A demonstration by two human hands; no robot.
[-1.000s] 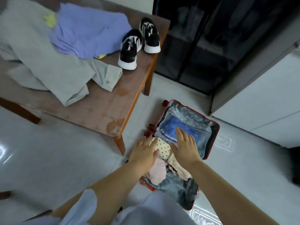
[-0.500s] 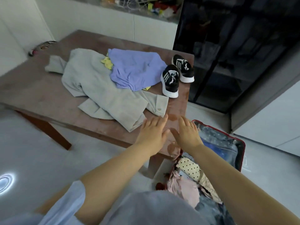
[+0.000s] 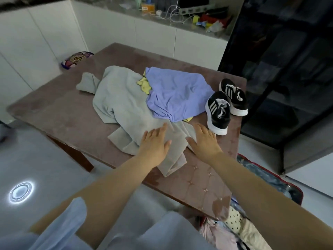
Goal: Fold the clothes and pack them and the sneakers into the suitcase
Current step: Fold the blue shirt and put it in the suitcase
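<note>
A grey garment (image 3: 124, 109) lies crumpled across the brown table (image 3: 59, 112). A purple shirt (image 3: 176, 94) lies on top of it, with a yellow piece (image 3: 144, 85) peeking out beneath. Two black-and-white sneakers (image 3: 219, 110) stand at the table's right edge. My left hand (image 3: 155, 141) is flat and open over the grey garment's near end. My right hand (image 3: 204, 139) hovers open beside it, close to the nearer sneaker. The open red suitcase (image 3: 295, 193) lies on the floor at lower right with folded clothes (image 3: 234, 224) inside, partly hidden by my right arm.
A counter (image 3: 180, 17) with cables and clutter runs along the back wall. A dark glass cabinet (image 3: 281, 69) stands right of the table. White cupboards line the left. A round patterned object (image 3: 77, 59) sits behind the table's far corner. Grey tiled floor lies to the left.
Both hands have left the suitcase and moved up and forward over the table, now reaching the grey garment. My view has risen from the floor to the tabletop.
</note>
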